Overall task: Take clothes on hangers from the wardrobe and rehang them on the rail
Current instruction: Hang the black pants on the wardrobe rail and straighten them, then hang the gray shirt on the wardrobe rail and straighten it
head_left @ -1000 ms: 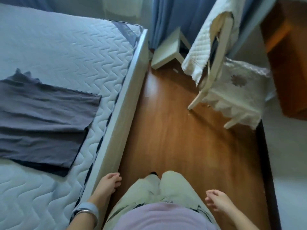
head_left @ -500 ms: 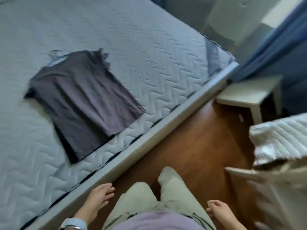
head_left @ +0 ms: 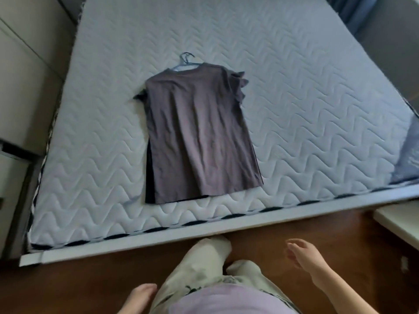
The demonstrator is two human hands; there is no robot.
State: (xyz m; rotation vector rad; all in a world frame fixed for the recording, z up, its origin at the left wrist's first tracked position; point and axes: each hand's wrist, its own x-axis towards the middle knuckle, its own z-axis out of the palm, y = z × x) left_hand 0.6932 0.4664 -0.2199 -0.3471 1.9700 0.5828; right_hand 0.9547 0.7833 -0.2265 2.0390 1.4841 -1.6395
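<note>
A grey-brown T-shirt [head_left: 199, 137] lies flat on the quilted mattress [head_left: 306, 105], stacked over a darker garment whose edge shows along its left side. Thin blue hanger hooks [head_left: 186, 58] stick out at the collar. My left hand [head_left: 138, 298] hangs low at the bottom edge beside my leg, fingers loose, holding nothing. My right hand [head_left: 306, 259] is raised over the wooden floor in front of the bed, fingers apart and empty. Both hands are well short of the shirt. No wardrobe or rail is in view.
The white bed frame edge [head_left: 158, 239] runs across in front of me. A pale table corner [head_left: 399, 223] juts in at the right. Pale furniture [head_left: 25, 71] stands left of the bed. Brown wooden floor [head_left: 90, 279] lies under my legs.
My view has swung left from the chair and floor to face the bed squarely, so the shirt now lies straight ahead. My right hand has lifted and opened.
</note>
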